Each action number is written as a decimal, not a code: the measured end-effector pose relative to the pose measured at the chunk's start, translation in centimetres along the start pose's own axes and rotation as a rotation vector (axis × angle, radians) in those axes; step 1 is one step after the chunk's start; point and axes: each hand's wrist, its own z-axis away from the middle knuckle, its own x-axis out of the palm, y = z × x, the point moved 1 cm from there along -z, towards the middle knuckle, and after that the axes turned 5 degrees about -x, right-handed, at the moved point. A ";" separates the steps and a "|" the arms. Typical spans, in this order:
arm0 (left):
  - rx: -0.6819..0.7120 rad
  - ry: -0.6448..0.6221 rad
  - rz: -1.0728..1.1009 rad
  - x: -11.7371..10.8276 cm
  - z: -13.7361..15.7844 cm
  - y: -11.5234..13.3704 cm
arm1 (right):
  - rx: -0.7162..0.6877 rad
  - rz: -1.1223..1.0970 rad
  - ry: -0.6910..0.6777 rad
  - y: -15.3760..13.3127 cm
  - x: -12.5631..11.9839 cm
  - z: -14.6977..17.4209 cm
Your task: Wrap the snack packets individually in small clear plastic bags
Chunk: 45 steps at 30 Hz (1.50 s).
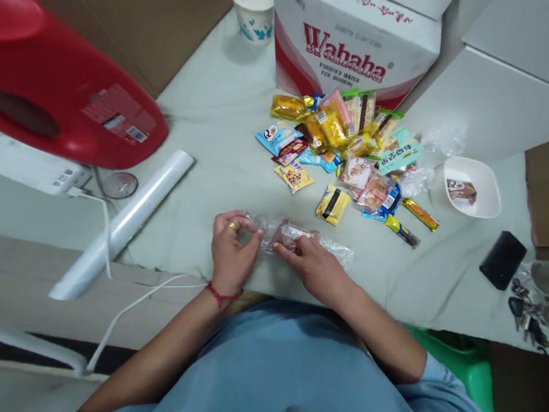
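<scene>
On the table edge in front of me lies a small brown snack packet (pixel 293 230) on a strip of clear plastic film (pixel 337 249). My left hand (pixel 235 247) pinches the film's left end between thumb and fingertips. Resting on the packet, my right hand (pixel 315 265) presses it with thumb and fingers; part of the packet is hidden under them. Just beyond is a yellow snack packet (pixel 333 205) with a black band. Behind it spreads a heap of wrapped snacks (pixel 333 127).
A Wahaba-style water carton (pixel 352 51) and a paper cup (pixel 252 13) stand at the back. Left are a red jug (pixel 67 82), a film roll (pixel 122 224) and a white power bank (pixel 30 166). Right are a white bowl (pixel 490 188), a black case (pixel 502 259) and keys (pixel 528 318).
</scene>
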 end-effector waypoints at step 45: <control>0.510 -0.243 -0.192 -2.9 -0.6 5.2 | 0.062 -0.091 0.227 1.2 -3.8 -3.2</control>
